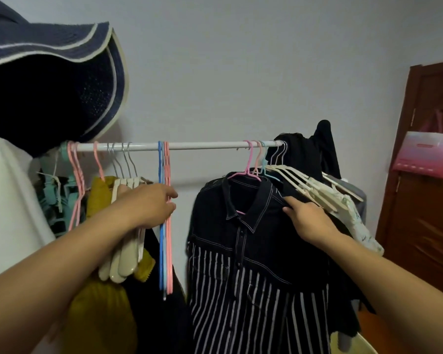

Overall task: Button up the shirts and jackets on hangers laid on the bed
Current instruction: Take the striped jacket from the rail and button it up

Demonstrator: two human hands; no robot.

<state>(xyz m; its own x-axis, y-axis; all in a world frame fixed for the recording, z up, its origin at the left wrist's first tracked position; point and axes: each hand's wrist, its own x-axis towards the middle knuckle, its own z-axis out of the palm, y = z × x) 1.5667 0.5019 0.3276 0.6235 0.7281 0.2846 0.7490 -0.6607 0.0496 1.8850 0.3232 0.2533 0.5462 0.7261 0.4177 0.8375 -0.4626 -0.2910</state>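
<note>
Right now both hands are up at the white rail [189, 145], working among the hanging clothes. The left hand [154, 205] curls its fingers around the bunch of bare blue and pink hangers [165, 226] hanging mid-rail, apparently nudging them aside. The right hand [307, 221] reaches to the shoulder of the dark shirt [241, 251], fingers bent onto the fabric just beside the collar; whether it really pinches the cloth or only presses on it, I cannot tell. That shirt, black on top with white stripes below, hangs on a pink hanger [246, 172] and its front placket looks closed, at least down the visible part. So one garment seems buttoned and on the rail. No bed shows, so how many shirts and jackets are left over there is anyone's guess. To the left hangs a mustard garment [100, 315] among cream hangers [123, 261], to the right more dark clothes [304, 152]; their buttons are hidden.
</note>
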